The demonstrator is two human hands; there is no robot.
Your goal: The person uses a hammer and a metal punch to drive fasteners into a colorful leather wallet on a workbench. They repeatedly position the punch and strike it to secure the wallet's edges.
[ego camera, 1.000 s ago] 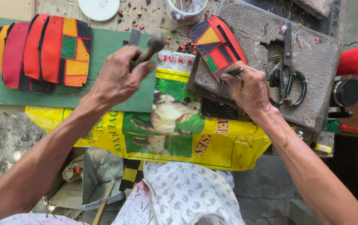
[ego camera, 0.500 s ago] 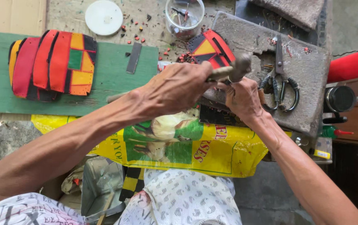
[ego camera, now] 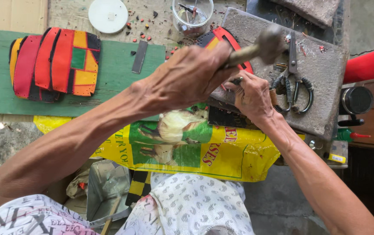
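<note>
Left hand [ego camera: 191,76] is clenched around the handle of a hammer [ego camera: 258,47], whose head hovers above the stone slab [ego camera: 322,78]. Right hand [ego camera: 252,95] pinches a small punch-like tool [ego camera: 238,81], pressing on a red, black and orange leather patchwork piece [ego camera: 226,37] lying on the slab. Black-handled scissors [ego camera: 293,80] rest just beside the right hand. A stack of similar patchwork pieces [ego camera: 54,63] sits well apart on the green board [ego camera: 117,69].

At frame centre, the left hand [ego camera: 191,74] grips a hammer [ego camera: 256,47] above a stone slab [ego camera: 322,74]; the right hand [ego camera: 252,95] presses the patchwork piece [ego camera: 221,37] there. Scissors [ego camera: 293,82] lie right.
</note>
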